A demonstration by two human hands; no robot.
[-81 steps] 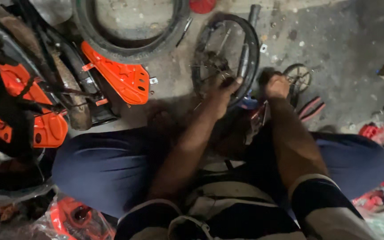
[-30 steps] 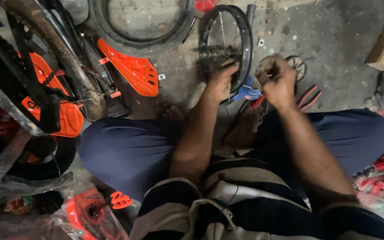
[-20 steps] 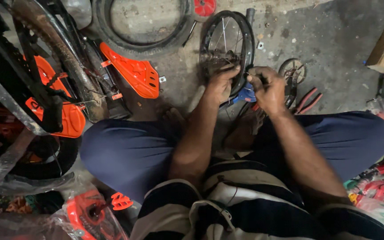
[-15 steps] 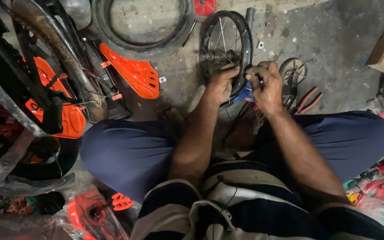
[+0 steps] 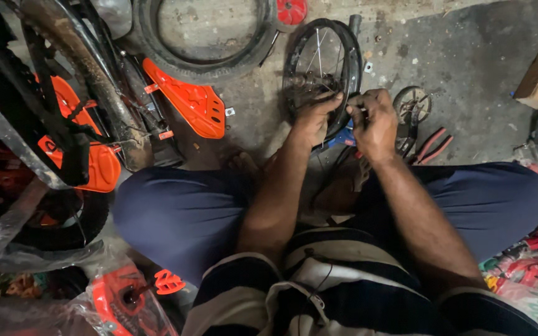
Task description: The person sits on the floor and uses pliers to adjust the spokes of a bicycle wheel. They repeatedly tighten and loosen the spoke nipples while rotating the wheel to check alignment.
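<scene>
Vs 0.5 s ago: almost no change. Both hands stay at the near rim of the small black spoked bicycle wheel (image 5: 320, 70); right hand has drawn in a touch closer to the left. Vs 2.7 s ago: right hand was apart, off to the wheel's right side; now it's up against the rim beside the left.

Left hand (image 5: 314, 117): forearm runs up from the lap, wrist straight, fingers curled over the wheel's lower rim, gripping it. Right hand (image 5: 375, 121): clenched, knuckles up, thumb side pressed to the rim's right edge; seems to pinch sth small there, but too dark to tell what. The hands are just beside each other, nearly touching.

Wheel lies on the grey concrete floor (image 5: 468, 56), in front of the crossed legs in dark blue trousers (image 5: 182, 211). A blue bit (image 5: 344, 138) shows under the hands. Red-handled pliers (image 5: 431, 144) lie just right of the right hand, a small round metal sprocket-like part (image 5: 413, 102) near them. Loose black rubber tyre (image 5: 203, 37) lies left of the wheel; orange plastic guard (image 5: 188, 102) below it.
</scene>
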